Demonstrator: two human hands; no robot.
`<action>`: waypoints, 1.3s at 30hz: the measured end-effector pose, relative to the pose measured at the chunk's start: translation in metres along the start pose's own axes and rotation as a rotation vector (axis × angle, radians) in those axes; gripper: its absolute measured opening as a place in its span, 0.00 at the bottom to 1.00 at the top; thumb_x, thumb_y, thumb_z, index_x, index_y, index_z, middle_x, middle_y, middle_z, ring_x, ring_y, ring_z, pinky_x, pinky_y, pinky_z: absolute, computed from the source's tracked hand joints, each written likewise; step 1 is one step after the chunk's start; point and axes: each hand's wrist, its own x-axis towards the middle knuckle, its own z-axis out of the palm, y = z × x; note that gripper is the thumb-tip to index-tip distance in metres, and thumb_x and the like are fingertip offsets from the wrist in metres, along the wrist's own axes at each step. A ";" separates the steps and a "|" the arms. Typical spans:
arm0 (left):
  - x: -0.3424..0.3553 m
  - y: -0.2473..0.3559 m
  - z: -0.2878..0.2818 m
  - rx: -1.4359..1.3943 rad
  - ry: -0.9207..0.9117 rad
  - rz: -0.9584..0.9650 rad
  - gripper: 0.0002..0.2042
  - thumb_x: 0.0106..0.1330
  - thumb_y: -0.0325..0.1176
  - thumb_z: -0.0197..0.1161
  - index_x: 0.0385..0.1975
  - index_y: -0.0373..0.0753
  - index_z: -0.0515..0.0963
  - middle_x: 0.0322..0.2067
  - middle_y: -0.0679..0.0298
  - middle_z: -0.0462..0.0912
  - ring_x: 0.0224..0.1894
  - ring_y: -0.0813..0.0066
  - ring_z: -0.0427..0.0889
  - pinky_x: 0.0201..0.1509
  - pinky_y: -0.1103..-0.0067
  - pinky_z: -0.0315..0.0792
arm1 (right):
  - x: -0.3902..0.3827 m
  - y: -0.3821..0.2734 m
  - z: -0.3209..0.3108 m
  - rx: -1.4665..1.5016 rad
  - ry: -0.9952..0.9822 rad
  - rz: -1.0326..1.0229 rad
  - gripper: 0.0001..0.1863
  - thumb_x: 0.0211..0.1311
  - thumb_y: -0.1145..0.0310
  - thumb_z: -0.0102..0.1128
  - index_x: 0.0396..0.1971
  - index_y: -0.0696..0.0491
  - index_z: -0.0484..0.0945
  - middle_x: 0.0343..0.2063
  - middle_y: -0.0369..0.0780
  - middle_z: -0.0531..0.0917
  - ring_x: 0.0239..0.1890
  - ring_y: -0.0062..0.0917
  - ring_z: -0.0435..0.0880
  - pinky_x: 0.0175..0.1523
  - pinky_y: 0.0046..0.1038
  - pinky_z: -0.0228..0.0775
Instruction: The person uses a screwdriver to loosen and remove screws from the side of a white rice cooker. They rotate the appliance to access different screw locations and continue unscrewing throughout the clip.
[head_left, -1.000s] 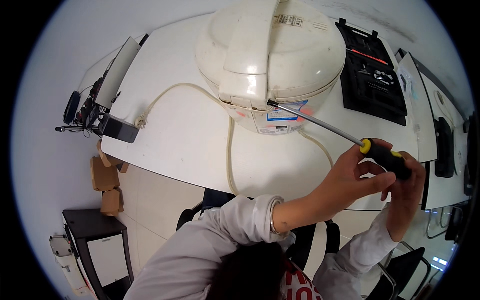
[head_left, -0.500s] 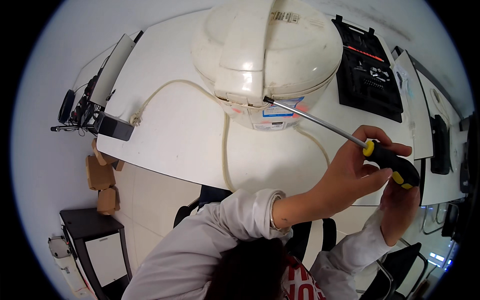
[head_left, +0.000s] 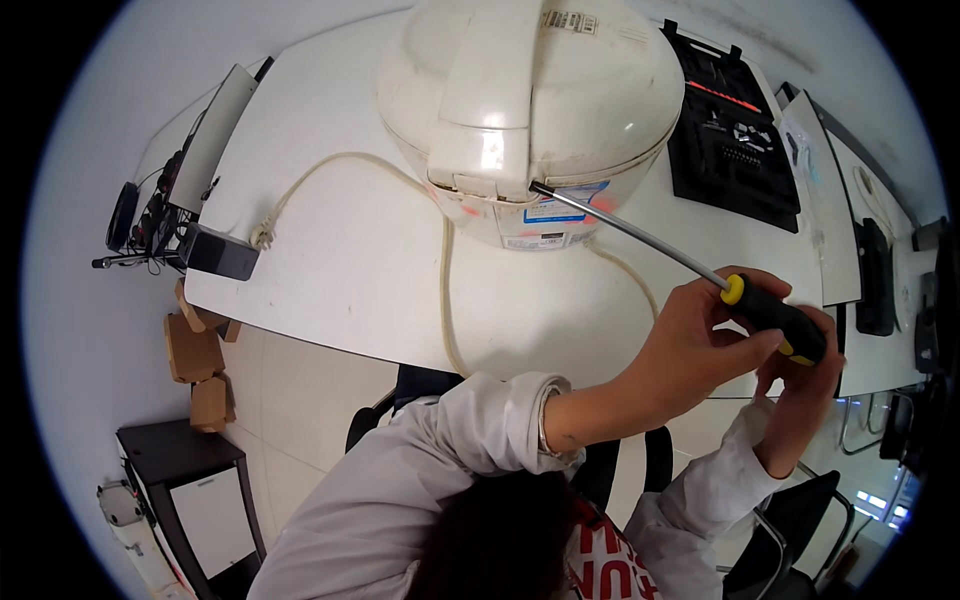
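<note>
A worn off-white rice cooker (head_left: 600,120) stands lid closed on the white table. The black tip of a long screwdriver (head_left: 650,242) touches the seam beside the block at the cooker's near side. Its shaft slants down to the right, to a black and yellow handle. My left hand (head_left: 690,345) is closed around the front of this handle, thumb along its near side. At the butt end, my right hand (head_left: 806,370) grips the handle with its fingers curled; part of that hand is hidden behind it.
An open black tool case (head_left: 735,165) lies right of the cooker. The pale power cord (head_left: 446,290) loops over the table (head_left: 330,250) to its plug beside a dark grey box (head_left: 220,252). Cardboard boxes (head_left: 195,350) are stacked on the floor at left.
My right hand's fingers have shifted up around the handle's end. The screwdriver and both hands sit slightly higher and further left in view, as does the whole scene; the tip stays at the seam.
</note>
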 end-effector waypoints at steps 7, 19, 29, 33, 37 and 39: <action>-0.006 0.000 0.001 -0.098 0.028 0.041 0.26 0.55 0.28 0.63 0.52 0.34 0.60 0.41 0.64 0.70 0.43 0.80 0.71 0.42 0.83 0.70 | -0.003 0.006 0.006 0.018 0.015 -0.146 0.18 0.63 0.63 0.47 0.49 0.56 0.64 0.38 0.40 0.72 0.27 0.15 0.72 0.23 0.12 0.61; 0.006 0.003 -0.005 -0.139 -0.001 -0.041 0.19 0.57 0.30 0.63 0.46 0.33 0.64 0.34 0.60 0.75 0.28 0.79 0.77 0.33 0.84 0.74 | -0.001 0.015 0.018 0.197 0.122 -0.214 0.21 0.62 0.53 0.42 0.49 0.52 0.62 0.49 0.47 0.69 0.39 0.26 0.78 0.37 0.20 0.71; 0.007 0.000 -0.004 -0.063 0.007 0.189 0.24 0.56 0.27 0.63 0.51 0.33 0.61 0.42 0.59 0.73 0.41 0.77 0.76 0.41 0.82 0.74 | 0.003 0.006 0.014 0.104 0.174 0.028 0.31 0.60 0.39 0.39 0.42 0.55 0.67 0.18 0.32 0.73 0.16 0.09 0.66 0.19 0.10 0.47; 0.006 -0.004 -0.002 -0.056 0.023 0.090 0.23 0.55 0.31 0.65 0.48 0.34 0.63 0.39 0.61 0.73 0.38 0.80 0.74 0.38 0.82 0.72 | -0.001 0.002 0.010 0.162 0.057 -0.086 0.13 0.60 0.67 0.44 0.45 0.52 0.65 0.38 0.40 0.73 0.25 0.12 0.68 0.20 0.11 0.55; 0.010 0.000 -0.003 -0.081 -0.013 -0.077 0.20 0.55 0.33 0.65 0.43 0.34 0.66 0.36 0.63 0.75 0.36 0.82 0.75 0.37 0.83 0.72 | 0.001 0.013 0.006 0.177 -0.029 -0.156 0.20 0.48 0.84 0.44 0.43 0.52 0.63 0.45 0.44 0.70 0.28 0.14 0.69 0.22 0.12 0.60; 0.009 0.002 -0.004 -0.064 0.001 -0.074 0.20 0.55 0.32 0.65 0.44 0.34 0.66 0.37 0.62 0.76 0.36 0.81 0.75 0.38 0.83 0.71 | 0.005 0.015 0.010 0.116 -0.028 -0.242 0.15 0.57 0.68 0.46 0.45 0.51 0.63 0.44 0.44 0.71 0.30 0.15 0.72 0.22 0.12 0.61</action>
